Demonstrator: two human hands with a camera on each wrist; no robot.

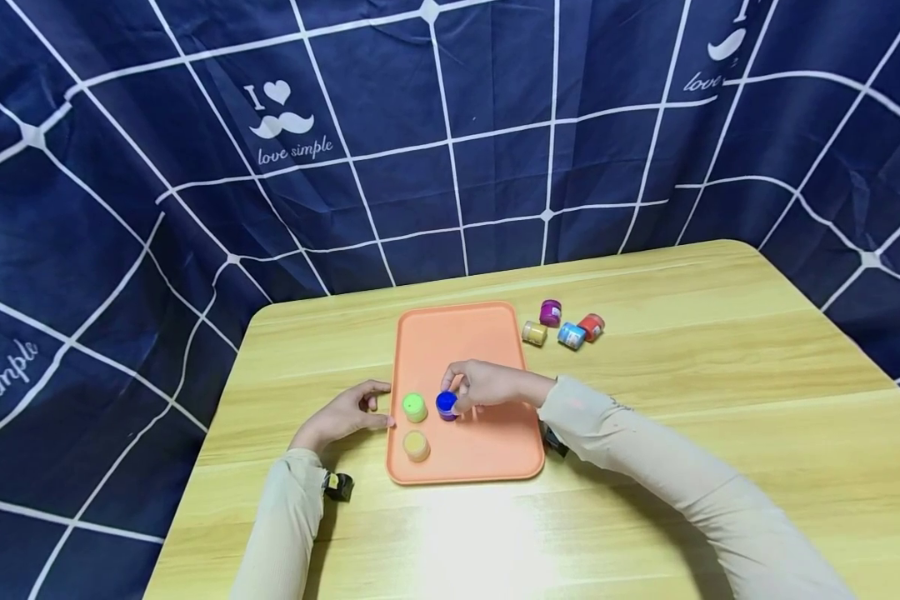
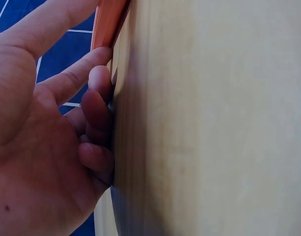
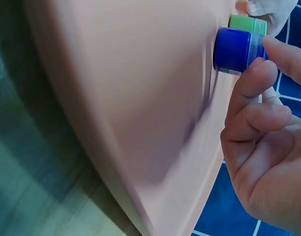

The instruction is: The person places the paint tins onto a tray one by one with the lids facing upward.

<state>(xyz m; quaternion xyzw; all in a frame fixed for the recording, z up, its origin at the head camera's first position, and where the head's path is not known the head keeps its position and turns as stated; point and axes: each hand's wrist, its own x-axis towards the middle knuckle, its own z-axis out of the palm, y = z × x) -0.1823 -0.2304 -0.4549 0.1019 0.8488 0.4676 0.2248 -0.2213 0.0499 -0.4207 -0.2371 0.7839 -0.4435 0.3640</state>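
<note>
On the orange tray [image 1: 457, 342] a small dark-blue paint jar [image 1: 446, 405] stands upright. My right hand [image 1: 487, 385] pinches it by the lid end between thumb and fingertips, as the right wrist view also shows with the blue jar [image 3: 232, 49]. Just left of it is a light-green jar [image 1: 414, 407], and nearer me a pale yellow jar [image 1: 416, 446]. At the tray's left edge my left hand [image 1: 348, 414] touches the rim with thumb and index finger spread along it. In the left wrist view its other fingers [image 2: 96, 115] are loosely bent beside the tabletop.
Beyond the tray's right side, several jars lie or stand close together on the wooden table [image 1: 690, 350]: purple [image 1: 551, 312], yellow-brown [image 1: 534, 333], light blue [image 1: 571, 336] and red [image 1: 592, 327]. A dark-blue curtain [image 1: 495, 167] with white lines surrounds the table's back and sides.
</note>
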